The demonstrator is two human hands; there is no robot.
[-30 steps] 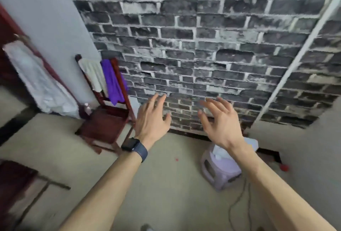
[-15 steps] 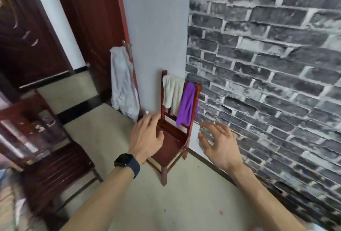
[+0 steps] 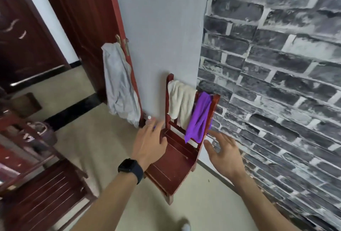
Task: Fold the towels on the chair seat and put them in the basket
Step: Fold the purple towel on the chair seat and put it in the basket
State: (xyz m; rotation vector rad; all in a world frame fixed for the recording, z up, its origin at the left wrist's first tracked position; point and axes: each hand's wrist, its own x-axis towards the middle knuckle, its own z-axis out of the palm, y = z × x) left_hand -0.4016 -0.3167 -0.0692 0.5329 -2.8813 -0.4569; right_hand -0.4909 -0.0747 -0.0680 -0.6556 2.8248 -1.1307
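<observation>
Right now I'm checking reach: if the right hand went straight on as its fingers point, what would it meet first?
Likely the purple towel on the chair back, though depth is unclear.

The person's left forearm [image 3: 110,199] and right forearm [image 3: 258,201] both reach forward, bare. The left hand [image 3: 149,144] shows its back, fingers straight and close together, holding nothing, with a black watch [image 3: 131,168] on the wrist. The right hand [image 3: 224,156] is turned palm inward, fingers spread and loosely bent, empty.
</observation>
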